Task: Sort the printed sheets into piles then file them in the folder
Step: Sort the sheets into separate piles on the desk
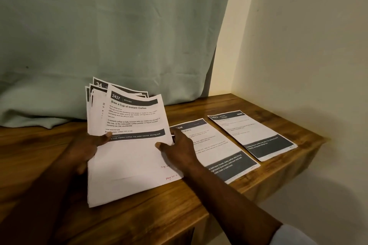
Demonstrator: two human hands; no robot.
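Printed sheets (pixel 129 165): one fanned stack, in front of you on the left half of the wooden table (pixel 199 211). The lower edge is down at the tabletop and the tops are raised toward the curtain.

- Left hand (pixel 87 151): clasps the stack at its left edge, thumb pressed across the face. Judged purpose: to keep the fan propped so the headers can be read.
- Right hand (pixel 179 147): pinches the right edge of the top sheet (pixel 135 113), thumb on the face and fingers behind. Judged purpose: to peel that one page off the rest.
- Top sheet: header reads 2437, KITCHEN, "Brew a Cup of Instant Coffee".
- Near sheet (pixel 223 145): flat on the table just right of your right hand. Its header is partly hidden by that hand, so you cannot read its category in full.
- Far sheet (pixel 253 133): flat, beside the near sheet and apart from it, close to the wall (pixel 298 45). Header reads 1623; the smaller print is too blurred to read. These two read as the starts of piles.
- Curtain (pixel 119 26): hangs behind the stack, its hem bunched on the table's back edge.
- Folder: not in view.
- Obstructions: your right forearm crosses the near sheet's lower corner, and the table ends just beyond the far sheet, so there is little room there for another pile.
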